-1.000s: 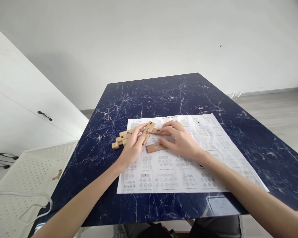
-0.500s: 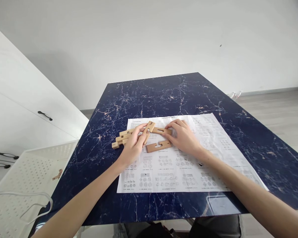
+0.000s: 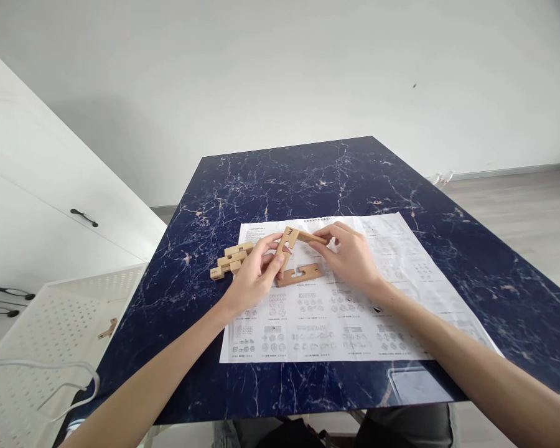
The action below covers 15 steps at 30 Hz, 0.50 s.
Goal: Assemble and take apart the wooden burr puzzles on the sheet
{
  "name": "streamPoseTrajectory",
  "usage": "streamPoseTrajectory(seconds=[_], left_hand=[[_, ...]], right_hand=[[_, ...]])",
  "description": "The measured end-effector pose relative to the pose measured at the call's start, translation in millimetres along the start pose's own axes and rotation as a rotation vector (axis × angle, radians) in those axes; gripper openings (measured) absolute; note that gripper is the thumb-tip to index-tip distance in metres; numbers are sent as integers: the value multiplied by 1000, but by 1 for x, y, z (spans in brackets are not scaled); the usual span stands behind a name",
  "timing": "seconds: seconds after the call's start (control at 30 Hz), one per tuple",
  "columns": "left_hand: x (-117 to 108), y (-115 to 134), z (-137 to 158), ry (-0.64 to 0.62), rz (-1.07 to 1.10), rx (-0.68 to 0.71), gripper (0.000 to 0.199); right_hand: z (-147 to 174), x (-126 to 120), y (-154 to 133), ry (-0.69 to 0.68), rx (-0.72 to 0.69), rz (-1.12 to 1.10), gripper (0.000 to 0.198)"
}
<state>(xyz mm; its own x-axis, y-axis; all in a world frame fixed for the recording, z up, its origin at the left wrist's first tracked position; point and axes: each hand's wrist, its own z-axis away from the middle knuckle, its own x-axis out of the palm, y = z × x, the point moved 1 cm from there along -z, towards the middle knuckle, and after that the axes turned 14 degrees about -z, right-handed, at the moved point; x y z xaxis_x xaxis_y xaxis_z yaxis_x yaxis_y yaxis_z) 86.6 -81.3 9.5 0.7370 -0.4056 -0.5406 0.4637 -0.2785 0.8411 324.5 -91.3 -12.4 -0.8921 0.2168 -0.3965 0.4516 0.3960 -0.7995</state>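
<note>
Between the thumb and fingers of my left hand (image 3: 256, 269) is a notched wooden puzzle piece (image 3: 288, 238), its top end marked with a dark figure. My right hand (image 3: 351, 252) pinches the right end of a second wooden puzzle piece (image 3: 312, 238), tilted on edge. Its left end meets the marked piece near the top; whether the two interlock I cannot tell. Just below lies a flat slotted wooden piece (image 3: 310, 272) on the printed sheet (image 3: 308, 330). Left of my left hand, several lighter wooden pieces (image 3: 226, 264) lie stacked together, partly hidden by that hand.
The sheet, covered in small diagrams, lies on a dark blue marbled table (image 3: 280, 180). At the left stands a white perforated basket (image 3: 32, 330) with a small wooden piece (image 3: 107, 328) in it and a white cable (image 3: 70, 366) across it. White cabinets (image 3: 42, 162) stand beyond.
The marked piece has moved slightly right in my left hand. My right hand has lifted the second piece off the sheet and turned it on edge against the marked one.
</note>
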Motion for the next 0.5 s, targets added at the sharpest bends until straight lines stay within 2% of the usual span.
streamPoseTrajectory(seconds=[0.23,0.5], left_hand=[[1,-2,-1,2,32,-7,45],[2,-4,-1,3,63,-19,48]], right_hand=[[0,-2,-10,97,80,-255,13],[2,-1,-14,109,-2,-229,10]])
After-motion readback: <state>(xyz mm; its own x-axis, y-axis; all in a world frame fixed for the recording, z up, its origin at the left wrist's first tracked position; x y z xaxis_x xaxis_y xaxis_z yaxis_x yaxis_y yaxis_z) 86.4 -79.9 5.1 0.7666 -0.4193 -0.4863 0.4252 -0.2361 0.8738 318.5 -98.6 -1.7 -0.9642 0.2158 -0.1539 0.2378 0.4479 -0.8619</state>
